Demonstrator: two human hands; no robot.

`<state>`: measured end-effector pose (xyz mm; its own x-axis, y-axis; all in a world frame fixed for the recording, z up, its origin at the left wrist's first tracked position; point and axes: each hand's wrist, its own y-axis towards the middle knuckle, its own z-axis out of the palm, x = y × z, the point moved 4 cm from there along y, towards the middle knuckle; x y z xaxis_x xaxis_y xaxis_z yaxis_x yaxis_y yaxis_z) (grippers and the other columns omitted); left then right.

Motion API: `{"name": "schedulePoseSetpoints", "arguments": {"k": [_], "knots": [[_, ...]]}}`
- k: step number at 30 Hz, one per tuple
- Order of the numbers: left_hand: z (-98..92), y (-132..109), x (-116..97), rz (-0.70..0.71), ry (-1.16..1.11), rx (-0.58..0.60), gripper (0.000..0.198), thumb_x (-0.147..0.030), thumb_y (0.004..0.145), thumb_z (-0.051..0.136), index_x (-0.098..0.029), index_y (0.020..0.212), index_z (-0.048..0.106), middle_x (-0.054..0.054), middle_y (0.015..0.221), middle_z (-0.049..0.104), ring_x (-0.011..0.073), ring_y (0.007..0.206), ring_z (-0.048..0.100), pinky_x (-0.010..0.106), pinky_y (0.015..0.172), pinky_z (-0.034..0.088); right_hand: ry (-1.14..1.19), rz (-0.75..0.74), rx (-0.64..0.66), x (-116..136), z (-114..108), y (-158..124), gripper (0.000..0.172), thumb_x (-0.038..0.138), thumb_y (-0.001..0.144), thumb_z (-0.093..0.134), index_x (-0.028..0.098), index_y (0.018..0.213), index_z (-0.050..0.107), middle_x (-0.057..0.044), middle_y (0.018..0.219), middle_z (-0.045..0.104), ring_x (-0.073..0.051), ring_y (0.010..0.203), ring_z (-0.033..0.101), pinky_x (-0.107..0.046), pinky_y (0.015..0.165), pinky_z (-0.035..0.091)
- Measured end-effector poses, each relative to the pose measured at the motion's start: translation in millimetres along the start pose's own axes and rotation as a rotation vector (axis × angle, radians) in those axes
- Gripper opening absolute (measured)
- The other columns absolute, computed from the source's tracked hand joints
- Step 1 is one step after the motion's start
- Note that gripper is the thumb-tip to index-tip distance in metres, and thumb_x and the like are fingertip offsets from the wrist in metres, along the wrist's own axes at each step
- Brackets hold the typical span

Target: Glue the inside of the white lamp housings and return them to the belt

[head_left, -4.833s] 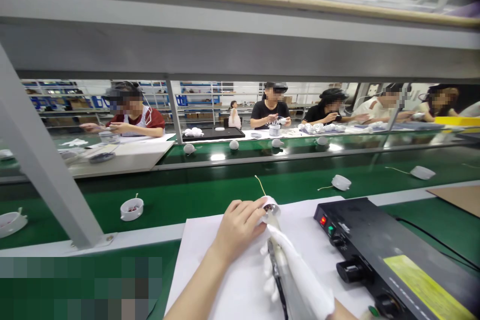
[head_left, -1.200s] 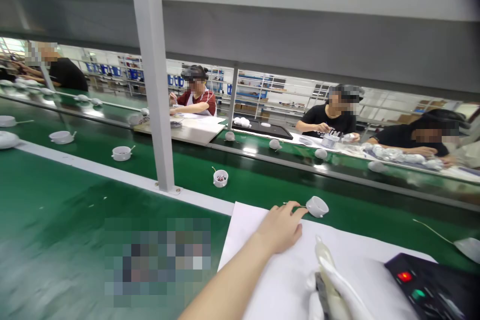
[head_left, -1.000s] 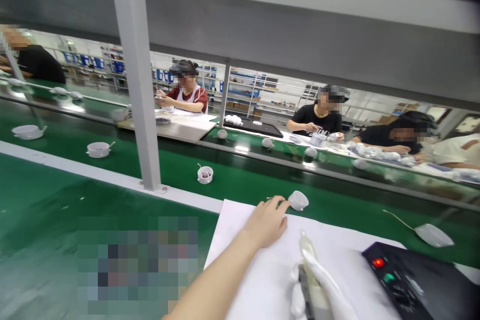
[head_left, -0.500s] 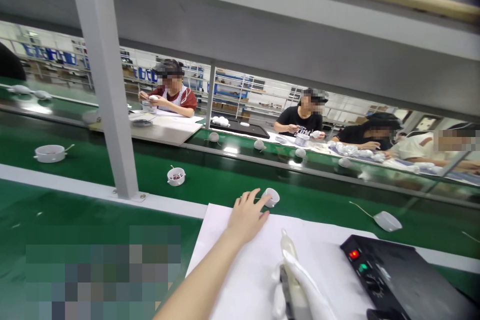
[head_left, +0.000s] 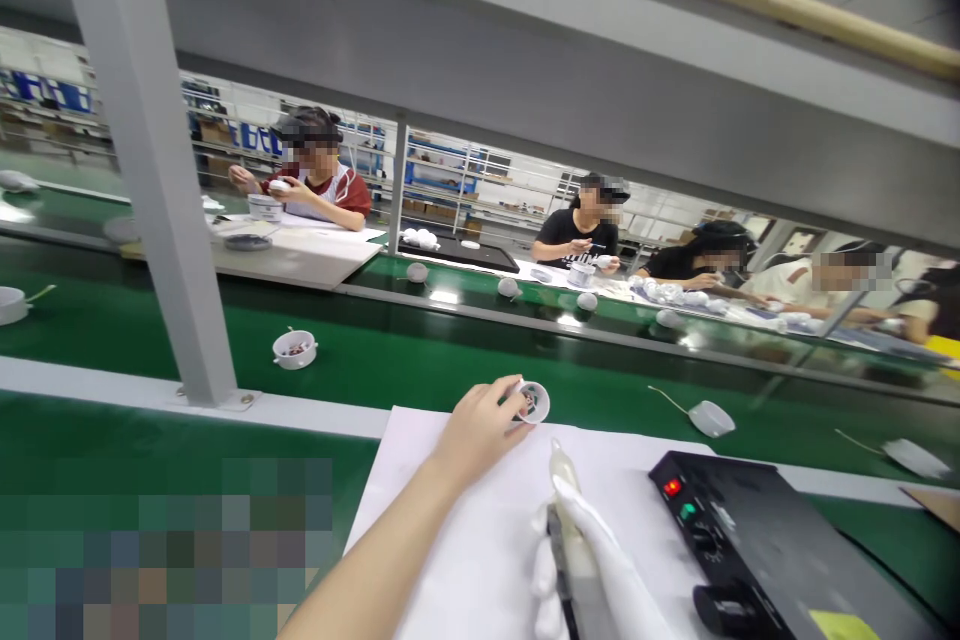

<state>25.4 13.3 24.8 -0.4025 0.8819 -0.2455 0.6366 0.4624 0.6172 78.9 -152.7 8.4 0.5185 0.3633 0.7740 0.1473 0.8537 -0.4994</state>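
In the head view, my bare left hand (head_left: 480,428) reaches to the far edge of the white sheet (head_left: 480,540). Its fingers and thumb grip the near-left wall of a small round white cup (head_left: 541,404), whose open top is tilted toward me and shows small reddish-brown bits inside. My right hand (head_left: 600,560), in a white glove, is closed around a pale, pen-shaped tool (head_left: 564,470) with a dark strip along its side. The tool's narrow tip points up and away, just below the cup and apart from it.
A black control box (head_left: 780,540) with red and green lights stands at right. More white cups (head_left: 295,349) sit on the green belt (head_left: 420,360). A grey post (head_left: 150,180) rises at left beneath an overhead shelf (head_left: 480,50). Several people work across the line.
My left hand has taken hold of the cup and tilted its opening toward me. The view has shifted right, and the loose cups appear farther left. My right hand still holds the tool.
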Motion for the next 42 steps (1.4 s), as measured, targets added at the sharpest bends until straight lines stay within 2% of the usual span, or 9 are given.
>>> {"name": "schedulePoseSetpoints", "arguments": {"k": [4, 8, 15, 42], "knots": [[-8.1, -2, -22, 0.225, -0.076, -0.072, 0.03, -0.027, 0.083, 0.065, -0.024, 0.111, 0.057, 0.004, 0.123, 0.061, 0.0193, 0.1, 0.062, 0.033, 0.087, 0.05, 0.016, -0.032, -0.041, 9, -7, 6, 0.034, 0.045, 0.097, 0.049, 0.013, 0.098, 0.06, -0.001, 0.075, 0.059, -0.009, 0.053, 0.053, -0.022, 0.048, 0.047], [-11.6, -3, -30, 0.315, -0.143, -0.124, 0.039, -0.025, 0.084, 0.059, -0.02, 0.122, 0.051, 0.007, 0.12, 0.063, 0.0197, 0.103, 0.061, 0.034, 0.09, 0.048, 0.026, -0.03, -0.056, 12, -9, 12, 0.035, 0.045, 0.097, 0.05, 0.012, 0.097, 0.06, 0.0, 0.074, 0.059, -0.009, 0.053, 0.054, -0.022, 0.049, 0.048], [-17.9, -3, -28, 0.348, -0.107, -0.22, 0.033, -0.025, 0.087, 0.054, -0.02, 0.119, 0.053, 0.008, 0.116, 0.065, 0.0188, 0.097, 0.063, 0.033, 0.084, 0.048, 0.028, -0.008, -0.05, 11, -9, 13, 0.033, 0.043, 0.097, 0.051, 0.011, 0.095, 0.06, 0.001, 0.072, 0.058, -0.008, 0.052, 0.053, -0.021, 0.047, 0.047], [-14.4, -4, -29, 0.37, -0.02, -0.147, 0.037, -0.018, 0.081, 0.056, -0.022, 0.119, 0.055, 0.006, 0.116, 0.063, 0.0155, 0.091, 0.061, 0.029, 0.083, 0.046, 0.005, 0.001, -0.054, 7, -14, 18, 0.034, 0.044, 0.096, 0.051, 0.011, 0.094, 0.061, 0.001, 0.071, 0.059, -0.008, 0.051, 0.054, -0.021, 0.047, 0.047]]}}
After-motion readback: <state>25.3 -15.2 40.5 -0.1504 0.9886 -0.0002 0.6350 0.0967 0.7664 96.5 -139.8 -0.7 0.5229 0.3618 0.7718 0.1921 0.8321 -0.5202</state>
